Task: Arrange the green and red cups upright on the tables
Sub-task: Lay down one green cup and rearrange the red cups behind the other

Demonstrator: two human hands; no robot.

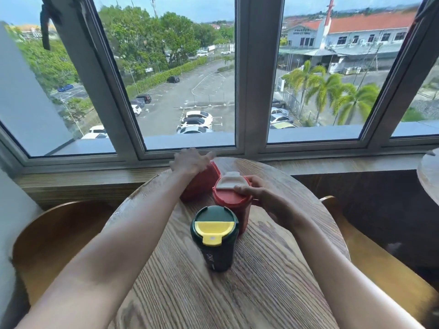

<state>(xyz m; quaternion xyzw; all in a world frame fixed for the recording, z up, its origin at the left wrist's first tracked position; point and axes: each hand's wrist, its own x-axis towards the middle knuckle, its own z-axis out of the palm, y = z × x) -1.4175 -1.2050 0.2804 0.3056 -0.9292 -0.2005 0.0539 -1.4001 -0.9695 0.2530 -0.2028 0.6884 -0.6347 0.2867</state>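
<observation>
Cups: three on the round wooden desk [273, 269]. Green cup [215, 241] with a yellow lid flap stands upright near the desk's middle. Just behind it, touching or nearly so, an upright red cup [231, 203] with a white flap; the right hand [259, 194] grips its lid and side. Toward the far edge a second red cup [202, 184] lies tilted under the left hand [190, 161], whose fingers are spread over its top. A second desk [430, 172] shows at the right.

Wooden table [273, 269]: three cups [215, 241]
</observation>
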